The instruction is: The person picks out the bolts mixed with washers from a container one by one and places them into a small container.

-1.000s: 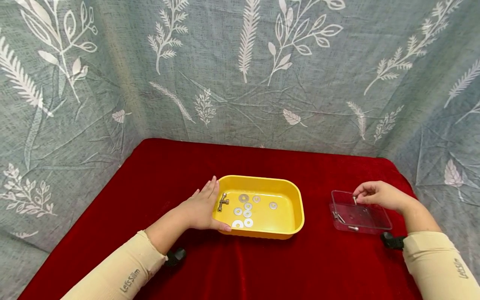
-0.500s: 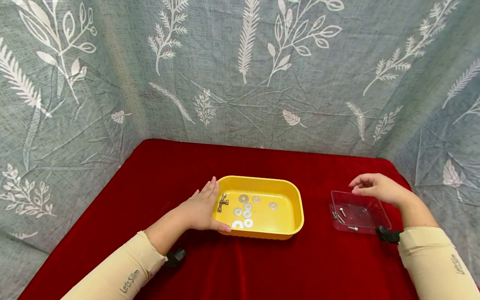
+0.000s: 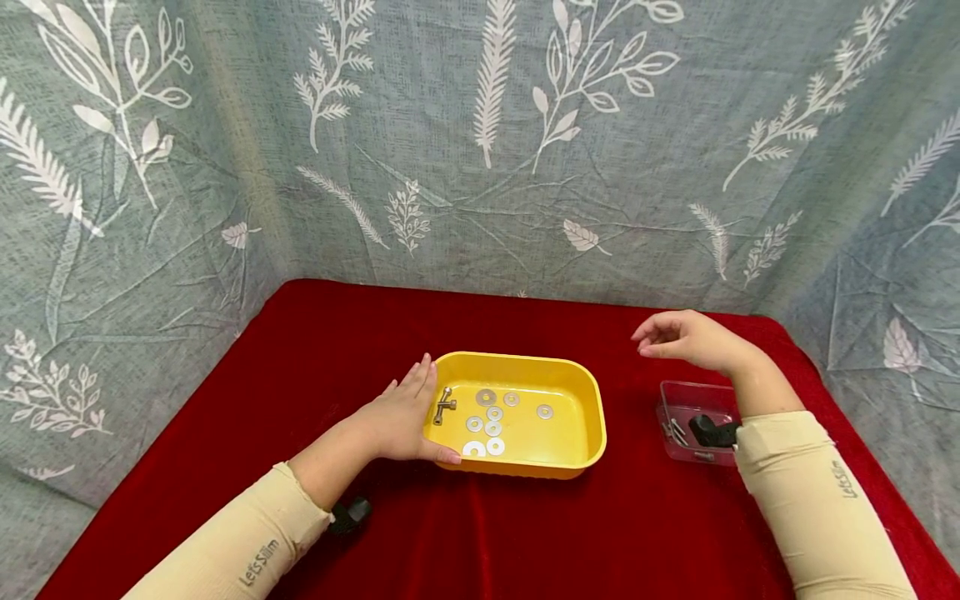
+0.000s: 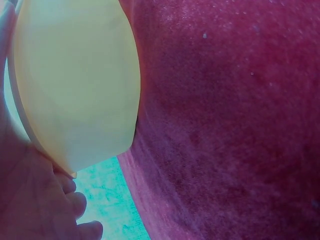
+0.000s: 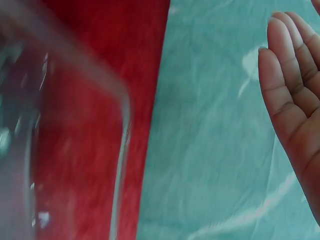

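A yellow tray lies in front of me with several flat metal washers and a few socket-head screws in it. My left hand rests along the tray's left end, fingers straight against the rim and thumb on the front edge. In the left wrist view, the fingers show under the tray's end. My right hand is in the air between the tray and a clear plastic box, fingers relaxed, with nothing visible in them. Screws lie in that box, partly hidden by the right wrist's camera.
Red cloth covers the table. Behind it and at both sides hangs a grey-green curtain with white leaf prints. The black wrist camera on the right arm overlaps the clear box in the head view.
The right hand let go of a screw over the clear box, where it now lies. Then the hand rose and moved left, toward the tray. My left hand and the tray have stayed put.
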The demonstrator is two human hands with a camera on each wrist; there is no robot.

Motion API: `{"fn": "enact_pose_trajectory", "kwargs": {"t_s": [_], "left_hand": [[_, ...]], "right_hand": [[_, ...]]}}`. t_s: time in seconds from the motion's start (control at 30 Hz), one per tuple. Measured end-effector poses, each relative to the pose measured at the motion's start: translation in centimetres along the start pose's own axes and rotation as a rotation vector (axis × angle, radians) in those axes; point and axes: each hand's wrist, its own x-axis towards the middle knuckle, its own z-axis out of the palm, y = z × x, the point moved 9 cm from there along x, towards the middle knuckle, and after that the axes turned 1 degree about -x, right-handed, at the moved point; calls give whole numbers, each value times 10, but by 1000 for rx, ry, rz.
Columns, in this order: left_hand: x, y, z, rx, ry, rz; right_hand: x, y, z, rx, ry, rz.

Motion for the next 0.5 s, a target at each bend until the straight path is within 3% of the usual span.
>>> {"fn": "enact_pose_trajectory", "kwargs": {"t_s": [0.5], "left_hand": [[0,0,0,6,-13,-5]], "right_hand": [[58,-64,53,16,-144,-113]]}}
